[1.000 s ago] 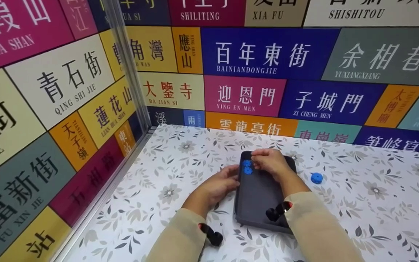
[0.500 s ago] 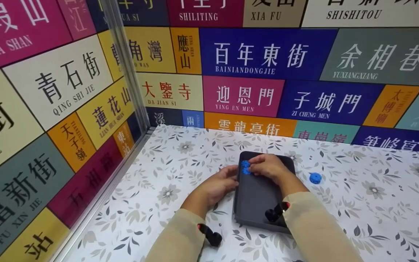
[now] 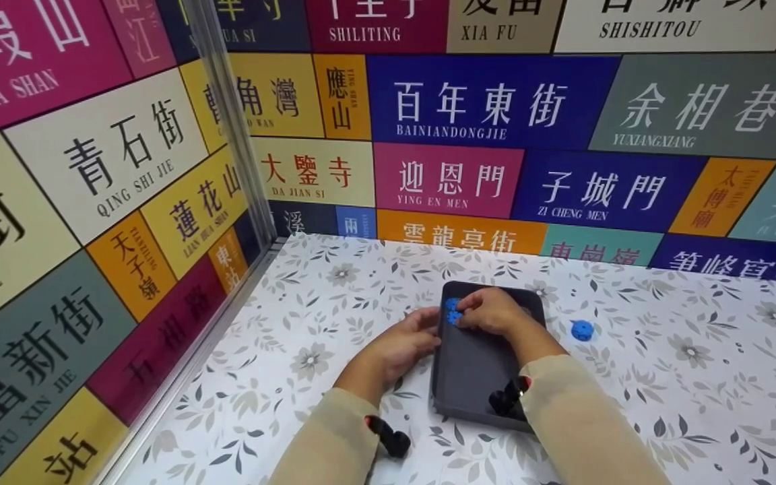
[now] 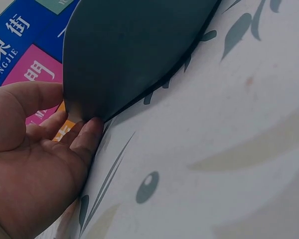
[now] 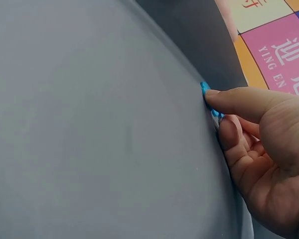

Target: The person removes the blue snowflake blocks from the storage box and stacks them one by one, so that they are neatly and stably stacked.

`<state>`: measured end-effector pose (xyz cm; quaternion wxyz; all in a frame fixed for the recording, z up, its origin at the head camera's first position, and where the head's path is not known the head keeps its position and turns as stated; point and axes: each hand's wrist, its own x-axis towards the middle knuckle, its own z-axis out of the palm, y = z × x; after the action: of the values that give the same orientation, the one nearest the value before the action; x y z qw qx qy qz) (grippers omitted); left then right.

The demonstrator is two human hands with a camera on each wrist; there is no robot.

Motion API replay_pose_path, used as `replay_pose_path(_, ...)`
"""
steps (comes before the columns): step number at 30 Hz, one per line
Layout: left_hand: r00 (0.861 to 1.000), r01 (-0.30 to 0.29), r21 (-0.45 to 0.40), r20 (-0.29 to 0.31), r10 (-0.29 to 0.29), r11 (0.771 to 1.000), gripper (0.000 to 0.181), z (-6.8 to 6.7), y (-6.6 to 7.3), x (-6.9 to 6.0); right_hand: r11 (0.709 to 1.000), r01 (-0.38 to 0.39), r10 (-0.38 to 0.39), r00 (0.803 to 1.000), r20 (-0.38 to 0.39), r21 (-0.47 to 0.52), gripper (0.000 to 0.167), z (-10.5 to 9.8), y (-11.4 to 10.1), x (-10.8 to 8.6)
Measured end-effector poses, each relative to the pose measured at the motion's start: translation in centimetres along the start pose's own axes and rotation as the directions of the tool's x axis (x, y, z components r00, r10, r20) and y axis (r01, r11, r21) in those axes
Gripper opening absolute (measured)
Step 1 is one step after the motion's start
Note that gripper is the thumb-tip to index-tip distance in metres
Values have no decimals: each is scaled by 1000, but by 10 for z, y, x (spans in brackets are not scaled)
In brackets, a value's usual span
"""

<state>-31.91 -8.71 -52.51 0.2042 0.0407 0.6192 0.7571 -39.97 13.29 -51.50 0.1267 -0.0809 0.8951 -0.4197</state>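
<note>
A dark grey rectangular tray (image 3: 472, 374) lies on the table. Two small blue toothed discs (image 3: 453, 316) lie near its far left corner. My right hand (image 3: 496, 313) is over the tray there, thumb and fingers pinched at the nearer disc. Edge-on in the right wrist view, a blue disc (image 5: 205, 89) shows at the fingertips, partly hidden by them. My left hand (image 3: 398, 347) is at the tray's left side. In the left wrist view, its thumb and extended fingertips touch the outer wall of the tray (image 4: 134, 45).
A thicker blue toothed piece (image 3: 582, 330) sits on the table to the right of the tray. White cloth with grey leaves and flowers covers the table (image 3: 630, 404). Behind and on the left stand walls of coloured sign panels (image 3: 452, 178), with a metal corner post (image 3: 243, 128).
My right hand has moved slightly down and left, from beside the discs onto the nearer one. The left hand keeps its place at the tray's side. The head view has shifted slightly.
</note>
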Motion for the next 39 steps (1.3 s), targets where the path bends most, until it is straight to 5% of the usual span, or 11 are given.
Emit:
replay_pose_path(14,1000,-13,1,19,13,1000,73,0,-2,0,995,72,-71,997,7,-68,30,2,0,0)
replay_pose_path(32,1000,0,0,6,0,1000,74,0,-1,0,995,61,-59,998,20,-79,30,4,-5,-2)
replay_pose_path(39,1000,-2,7,9,2,1000,73,0,-1,0,995,101,-101,995,7,4,27,4,-3,-2)
